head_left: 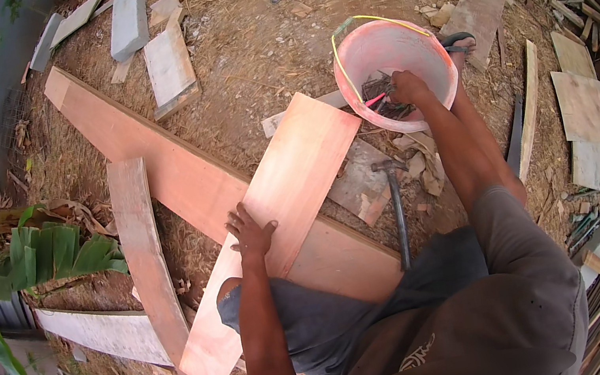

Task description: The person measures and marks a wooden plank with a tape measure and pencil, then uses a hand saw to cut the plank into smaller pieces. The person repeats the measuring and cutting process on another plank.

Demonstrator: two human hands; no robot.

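Note:
My left hand lies flat, fingers spread, on a reddish wooden board that rests crosswise over a longer plank. My right hand reaches into a pink bucket and is closed among dark nails or metal bits inside it; what the fingers grip is hidden. A hammer lies on the ground between my knees, its head toward the bucket.
A curved plank lies left of the board. Grey boards and scraps sit at the back, plywood offcuts on the right. Green leaves on the left. Sawdust and chips cover the dirt.

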